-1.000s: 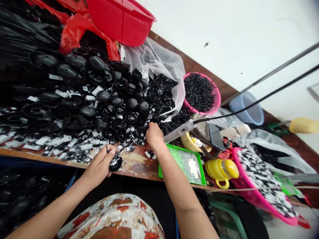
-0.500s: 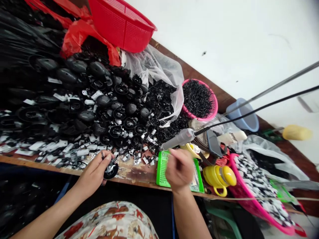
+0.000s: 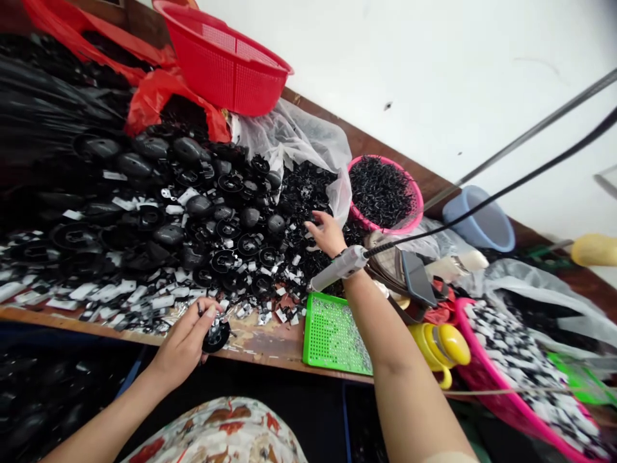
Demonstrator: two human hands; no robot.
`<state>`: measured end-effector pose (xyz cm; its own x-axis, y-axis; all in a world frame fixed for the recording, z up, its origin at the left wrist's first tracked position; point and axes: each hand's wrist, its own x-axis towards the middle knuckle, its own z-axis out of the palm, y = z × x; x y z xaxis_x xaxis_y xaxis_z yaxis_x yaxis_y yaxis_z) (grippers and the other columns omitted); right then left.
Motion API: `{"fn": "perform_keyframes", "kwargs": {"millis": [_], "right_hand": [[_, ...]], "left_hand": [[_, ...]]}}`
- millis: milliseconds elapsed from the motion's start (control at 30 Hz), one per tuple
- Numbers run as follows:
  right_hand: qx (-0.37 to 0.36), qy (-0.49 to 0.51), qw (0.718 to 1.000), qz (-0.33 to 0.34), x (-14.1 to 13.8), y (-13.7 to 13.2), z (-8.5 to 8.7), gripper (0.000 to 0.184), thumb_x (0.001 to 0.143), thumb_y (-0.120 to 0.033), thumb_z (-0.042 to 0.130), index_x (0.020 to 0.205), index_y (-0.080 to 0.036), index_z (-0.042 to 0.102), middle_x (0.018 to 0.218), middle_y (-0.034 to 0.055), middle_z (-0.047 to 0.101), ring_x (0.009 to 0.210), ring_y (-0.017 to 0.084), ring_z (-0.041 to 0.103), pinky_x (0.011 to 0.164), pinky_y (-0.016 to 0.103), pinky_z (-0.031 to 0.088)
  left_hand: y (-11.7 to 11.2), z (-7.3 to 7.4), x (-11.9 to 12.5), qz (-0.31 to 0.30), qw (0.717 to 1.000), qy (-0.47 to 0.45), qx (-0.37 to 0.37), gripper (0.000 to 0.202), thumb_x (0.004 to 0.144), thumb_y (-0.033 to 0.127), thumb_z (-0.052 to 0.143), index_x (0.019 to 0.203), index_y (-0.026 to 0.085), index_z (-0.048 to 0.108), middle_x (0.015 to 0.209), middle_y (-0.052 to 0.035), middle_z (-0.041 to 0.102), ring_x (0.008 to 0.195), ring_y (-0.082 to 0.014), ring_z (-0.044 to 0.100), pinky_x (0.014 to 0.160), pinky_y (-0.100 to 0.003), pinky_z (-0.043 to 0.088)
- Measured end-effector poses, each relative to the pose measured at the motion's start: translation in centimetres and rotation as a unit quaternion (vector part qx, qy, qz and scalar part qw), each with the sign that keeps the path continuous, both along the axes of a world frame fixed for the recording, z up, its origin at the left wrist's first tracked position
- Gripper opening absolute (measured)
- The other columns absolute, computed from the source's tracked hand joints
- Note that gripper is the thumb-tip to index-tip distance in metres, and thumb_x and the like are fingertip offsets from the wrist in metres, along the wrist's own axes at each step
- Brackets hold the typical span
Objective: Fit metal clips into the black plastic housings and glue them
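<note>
My left hand [image 3: 186, 334] is closed on a black round plastic part [image 3: 218, 337] at the bench's front edge. Fingers cover some of that part. My right hand [image 3: 328, 235] reaches over a heap of small black plastic pieces [image 3: 308, 186], thumb and fingers apart, with nothing visible in it. A grey electric screwdriver [image 3: 332, 270] on a black cord hangs in front of my right wrist. Below it, a green perforated tray [image 3: 313, 350] holds tiny shiny bits, perhaps screws. Black rounded shells [image 3: 197, 206] and white-and-black small parts [image 3: 159, 301] are heaped to the left.
A red basket [image 3: 226, 71] stands at the back by the wall. A pink basket [image 3: 417, 206] holds thin black pieces. Rightward are a phone [image 3: 418, 278], a yellow mug [image 3: 450, 347], a blue tub [image 3: 482, 222] and a larger pink basket [image 3: 486, 395] of white-and-black parts.
My right hand has moved from above the green tray, up and slightly left past the screwdriver, and its fingers have spread. My left hand keeps the round part in nearly the same place.
</note>
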<state>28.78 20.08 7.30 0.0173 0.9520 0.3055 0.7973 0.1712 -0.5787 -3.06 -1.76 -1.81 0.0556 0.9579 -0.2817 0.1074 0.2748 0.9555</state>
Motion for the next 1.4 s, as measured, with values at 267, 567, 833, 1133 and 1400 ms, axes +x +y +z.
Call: {"fn": "perform_keyframes", "kwargs": {"millis": [267,567,833,1133,1400], "right_hand": [[-0.029,0.023,0.999,-0.007,-1.8,2.3,0.8,0.024,0.086,-0.022,0.064,0.109,-0.023,0.072,0.101,0.0063,0.078,0.104,0.027,0.070,0.106,0.047,0.046],[-0.027,0.263,0.960,-0.095,4.5,-11.2,-0.7,0.040,0.081,-0.050,0.067,0.108,-0.021,0.064,0.075,-0.0021,0.064,0.060,0.012,0.057,0.055,0.025,0.045],[-0.165,0.166,0.972,-0.027,3.6,-23.6,-6.5,0.017,0.082,-0.034,0.072,0.091,-0.020,0.073,0.092,0.0048,0.066,0.064,0.013,0.059,0.070,0.034,0.055],[-0.081,0.020,0.996,-0.010,2.0,-24.3,-6.8,0.021,0.090,-0.033,0.068,0.108,-0.022,0.070,0.111,0.0089,0.061,0.089,0.021,0.064,0.083,0.038,0.058],[-0.088,-0.033,0.996,-0.007,4.6,-24.7,-6.5,0.020,0.092,-0.022,0.060,0.107,-0.023,0.073,0.117,0.0105,0.062,0.113,0.026,0.063,0.104,0.046,0.050]], "left_hand": [[-0.2,-0.3,0.1,-0.011,1.000,0.016,-0.006,0.048,0.094,0.069,0.044,0.109,0.026,0.058,0.084,-0.0001,0.055,0.060,-0.0170,0.052,0.043,-0.026,0.049],[0.0,0.5,-0.9,0.011,0.999,0.000,-0.041,0.041,0.092,0.065,0.052,0.107,0.027,0.058,0.081,0.0005,0.058,0.052,-0.0129,0.050,0.038,-0.022,0.046],[-0.8,3.4,5.3,-0.202,0.973,-0.053,-0.100,0.046,0.092,0.068,0.050,0.109,0.026,0.051,0.083,0.0006,0.065,0.045,-0.0125,0.059,0.030,-0.018,0.038],[2.9,2.2,12.1,-0.170,0.981,-0.051,-0.078,0.035,0.093,0.058,0.054,0.100,0.024,0.051,0.057,0.0060,0.058,0.033,-0.0115,0.054,0.029,-0.015,0.035],[0.5,4.3,7.1,-0.108,0.983,-0.101,-0.111,0.042,0.087,0.061,0.066,0.101,0.023,0.053,0.065,0.0043,0.062,0.044,-0.0138,0.059,0.031,-0.020,0.045]]}}
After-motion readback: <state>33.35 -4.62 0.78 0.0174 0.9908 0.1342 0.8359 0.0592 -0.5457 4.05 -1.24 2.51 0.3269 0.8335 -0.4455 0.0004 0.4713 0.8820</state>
